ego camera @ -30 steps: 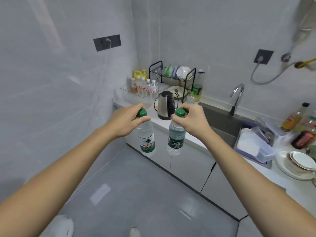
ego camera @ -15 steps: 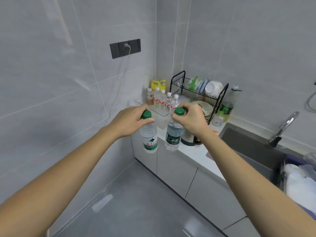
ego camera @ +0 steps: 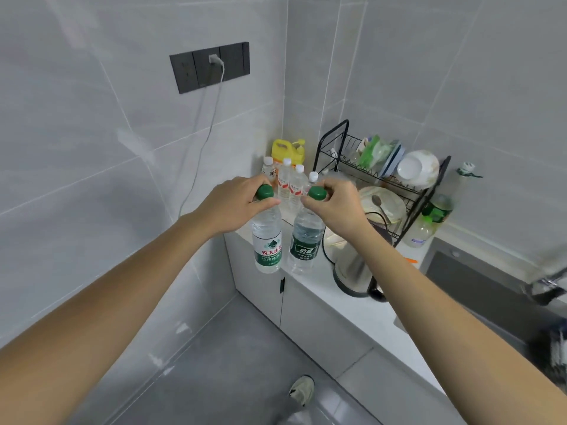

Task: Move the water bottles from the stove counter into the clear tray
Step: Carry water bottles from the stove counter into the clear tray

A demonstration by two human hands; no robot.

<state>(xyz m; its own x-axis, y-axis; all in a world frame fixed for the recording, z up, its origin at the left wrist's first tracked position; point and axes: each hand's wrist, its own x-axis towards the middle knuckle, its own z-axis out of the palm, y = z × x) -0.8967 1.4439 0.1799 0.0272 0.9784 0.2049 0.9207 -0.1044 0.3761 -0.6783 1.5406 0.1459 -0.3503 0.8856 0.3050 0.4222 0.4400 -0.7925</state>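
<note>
My left hand grips the green cap of a water bottle with a white-and-green label, which hangs upright in the air. Beside it my right hand holds a second green-capped bottle with a dark green label by its neck. Both bottles hover at the near edge of the white counter. Just beyond them, in the counter's corner, the clear tray holds several white-capped bottles; its rim is mostly hidden by my hands.
A yellow jug stands behind the tray. A black dish rack with bowls and plates sits to the right, a steel kettle in front of it. A green-labelled bottle and the sink lie farther right. A cord hangs from the wall socket.
The view has closed in on the counter corner. Both hands with their bottles now hang right in front of the tray; the kettle is now to the right of them.
</note>
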